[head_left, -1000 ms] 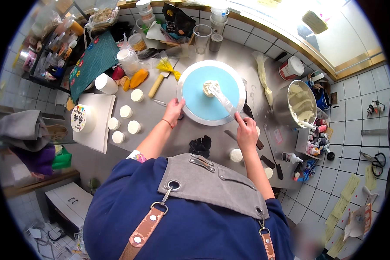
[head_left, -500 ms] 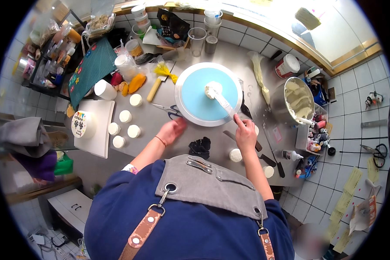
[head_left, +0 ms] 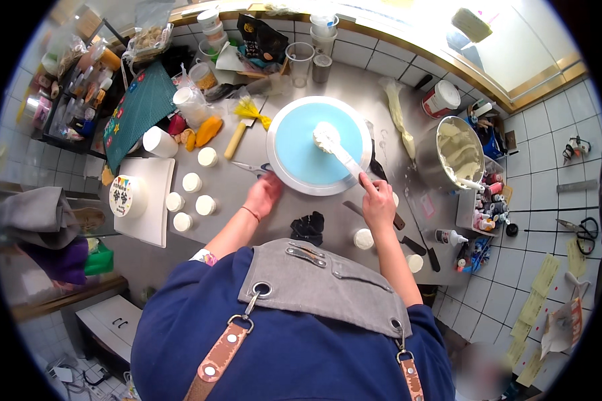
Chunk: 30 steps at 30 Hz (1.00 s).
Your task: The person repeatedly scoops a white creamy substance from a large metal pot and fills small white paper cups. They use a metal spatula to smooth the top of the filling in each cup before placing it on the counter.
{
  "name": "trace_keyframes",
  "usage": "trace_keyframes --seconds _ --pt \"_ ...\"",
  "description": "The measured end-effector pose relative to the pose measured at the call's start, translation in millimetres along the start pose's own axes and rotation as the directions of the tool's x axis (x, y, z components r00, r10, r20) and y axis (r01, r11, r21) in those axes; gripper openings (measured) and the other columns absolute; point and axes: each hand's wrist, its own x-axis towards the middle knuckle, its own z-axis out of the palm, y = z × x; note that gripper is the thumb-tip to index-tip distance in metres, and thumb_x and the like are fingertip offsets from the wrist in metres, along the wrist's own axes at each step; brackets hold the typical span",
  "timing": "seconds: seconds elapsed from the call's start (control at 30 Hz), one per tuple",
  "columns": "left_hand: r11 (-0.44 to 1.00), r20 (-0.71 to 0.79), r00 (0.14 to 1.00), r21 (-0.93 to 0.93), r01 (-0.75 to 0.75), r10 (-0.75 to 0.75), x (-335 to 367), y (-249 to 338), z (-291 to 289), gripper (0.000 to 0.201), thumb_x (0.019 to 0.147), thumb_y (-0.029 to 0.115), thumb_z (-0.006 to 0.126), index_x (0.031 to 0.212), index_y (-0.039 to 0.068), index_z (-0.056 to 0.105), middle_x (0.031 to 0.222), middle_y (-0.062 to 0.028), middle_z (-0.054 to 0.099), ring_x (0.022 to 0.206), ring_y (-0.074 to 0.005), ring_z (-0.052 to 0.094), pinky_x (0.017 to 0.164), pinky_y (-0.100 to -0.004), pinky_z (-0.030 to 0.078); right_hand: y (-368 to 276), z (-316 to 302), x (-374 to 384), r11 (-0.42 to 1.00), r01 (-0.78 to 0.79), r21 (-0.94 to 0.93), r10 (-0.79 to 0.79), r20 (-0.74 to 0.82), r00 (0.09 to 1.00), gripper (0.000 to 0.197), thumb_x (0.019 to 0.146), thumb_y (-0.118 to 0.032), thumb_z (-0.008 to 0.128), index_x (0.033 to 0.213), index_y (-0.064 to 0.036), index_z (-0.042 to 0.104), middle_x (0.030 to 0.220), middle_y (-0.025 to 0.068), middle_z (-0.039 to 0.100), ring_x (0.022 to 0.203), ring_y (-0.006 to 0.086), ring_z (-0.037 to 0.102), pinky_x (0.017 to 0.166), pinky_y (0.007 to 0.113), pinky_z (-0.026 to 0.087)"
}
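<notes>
A cake turntable [head_left: 287,180] with a pale blue top and silver rim stands in front of me. At its middle is a small round of white cream or cream-covered cake [head_left: 326,136]. My right hand [head_left: 379,199] is closed round an icing spatula [head_left: 348,162], whose cream-smeared blade reaches onto the white round. My left hand [head_left: 263,194] is at the near left rim, fingers loosely bent and apart, holding nothing; whether they touch the rim is unclear. Scissors [head_left: 251,167] lie just beyond that hand. A black crumpled cloth [head_left: 308,228] lies between my hands.
Several small white cakes [head_left: 205,204] stand at left, beside a decorated white cake [head_left: 128,196] on a board [head_left: 155,220]. At right are a metal bowl of cream [head_left: 451,150], a filled piping bag [head_left: 400,120], knives [head_left: 433,259] and a white cake [head_left: 363,238] by my right forearm.
My left hand has shifted slightly up and closer to the turntable rim, now covering part of the scissors' handles. My right hand keeps the spatula on the white round, whose cream looks slightly reshaped.
</notes>
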Motion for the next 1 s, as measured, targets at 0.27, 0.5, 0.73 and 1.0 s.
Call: trace_keyframes --seconds 0.27,0.5,0.73,1.0 --pt "0.999 0.049 0.998 0.013 0.035 -0.036 -2.9 2.2 -0.1 0.054 0.083 0.004 0.041 0.136 0.008 0.049 0.134 -0.004 0.056 0.114 -0.0192 0.058 0.097 -0.0349 0.045 0.3 -3.2 -4.9 1.0 -0.013 -0.001 0.013 0.008 1.0 0.058 0.076 -0.001 0.06 0.127 -0.0287 0.064 0.099 0.0061 0.058 0.092 0.0264 0.058 0.075 0.04 0.053" --pt "0.994 -0.17 0.979 0.025 -0.109 0.112 -7.5 2.5 18.0 0.05 0.086 0.005 0.042 0.136 0.008 0.048 0.13 -0.0027 0.057 0.114 -0.0174 0.057 0.093 -0.0337 0.046 2.7 -7.2 -4.5 0.999 -0.042 -0.005 0.042 0.01 0.999 0.057 0.077 -0.002 0.058 0.127 -0.0288 0.064 0.098 0.0065 0.058 0.094 0.0268 0.058 0.078 0.041 0.053" --pt "0.987 -0.28 0.96 0.158 0.034 0.012 -15.8 1.5 14.9 0.046 0.088 0.007 0.045 0.134 0.006 0.044 0.123 -0.0062 0.06 0.109 -0.0165 0.058 0.093 -0.03 0.044 9.4 -7.9 -4.6 0.999 -0.032 -0.036 0.031 -0.019 0.999 0.058 0.076 -0.002 0.061 0.127 -0.0301 0.063 0.098 0.0054 0.059 0.091 0.026 0.058 0.074 0.041 0.053" --pt "-0.218 0.305 0.684 0.952 -0.214 0.662 12.4 21.4 43.7 0.056 0.083 0.031 0.066 0.13 0.01 0.046 0.131 -0.0119 0.051 0.127 -0.0287 0.046 0.112 -0.0449 0.029 16.9 -5.5 2.0 0.998 -0.062 -0.012 0.061 -0.032 0.998 0.057 0.078 -0.002 0.06 0.128 -0.0281 0.063 0.098 0.0072 0.059 0.091 0.0272 0.058 0.075 0.041 0.053"
